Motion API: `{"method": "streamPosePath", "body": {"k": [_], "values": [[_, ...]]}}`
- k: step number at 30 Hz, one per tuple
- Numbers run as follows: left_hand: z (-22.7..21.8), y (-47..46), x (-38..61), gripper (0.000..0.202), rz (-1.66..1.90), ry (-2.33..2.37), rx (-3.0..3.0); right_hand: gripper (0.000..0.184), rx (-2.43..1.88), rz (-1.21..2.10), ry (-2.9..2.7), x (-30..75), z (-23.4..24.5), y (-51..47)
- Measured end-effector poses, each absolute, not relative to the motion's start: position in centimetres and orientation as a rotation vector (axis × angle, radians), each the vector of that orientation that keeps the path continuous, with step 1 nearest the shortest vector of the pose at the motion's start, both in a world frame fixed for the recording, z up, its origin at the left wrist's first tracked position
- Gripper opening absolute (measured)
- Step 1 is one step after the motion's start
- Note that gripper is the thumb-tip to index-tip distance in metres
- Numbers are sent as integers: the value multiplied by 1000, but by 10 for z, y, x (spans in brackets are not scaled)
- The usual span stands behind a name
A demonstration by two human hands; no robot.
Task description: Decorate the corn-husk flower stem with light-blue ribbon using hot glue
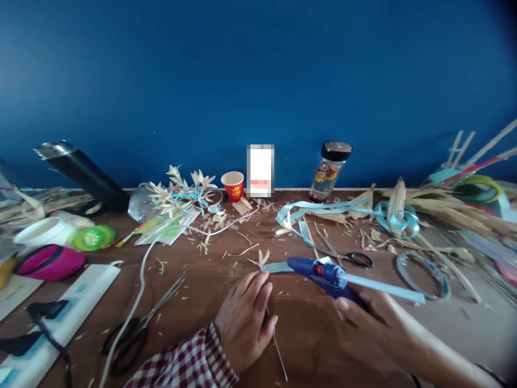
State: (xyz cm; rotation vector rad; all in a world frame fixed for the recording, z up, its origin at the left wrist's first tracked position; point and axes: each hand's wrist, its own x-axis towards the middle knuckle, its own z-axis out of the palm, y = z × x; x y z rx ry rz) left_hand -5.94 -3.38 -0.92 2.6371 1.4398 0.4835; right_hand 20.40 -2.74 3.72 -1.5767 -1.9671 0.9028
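Note:
My left hand (244,318) lies low over the brown table, its fingers closed at the base of a small pale husk flower (262,260). A thin wire stem (279,353) slants out below that hand. From the flower's base a short light-blue ribbon piece (277,267) runs right, flat on the table. My right hand (374,310) grips a blue hot glue gun (313,271), whose nozzle end meets the ribbon's right end in view; contact cannot be told. A translucent glue stick (388,289) sticks out of the gun's rear.
Black-handled scissors (139,326) lie left, beside a white cable (142,269) and power strip (81,302). Smaller scissors (343,257) rest behind the gun. Finished husk flowers (189,191), a red cup (233,186) and a glass bottle (329,172) stand along the blue wall.

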Motion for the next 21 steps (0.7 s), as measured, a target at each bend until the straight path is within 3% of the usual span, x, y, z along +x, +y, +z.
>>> {"method": "streamPosePath", "body": {"k": [8,21], "values": [[-8,-33,-57,45,438,1431,2681,25,-1463,1085,-1957,178,43,-13],[-11,-37,-56,42,506,1499,2645,36,-1463,1273,-1889,170,23,-12]]}}
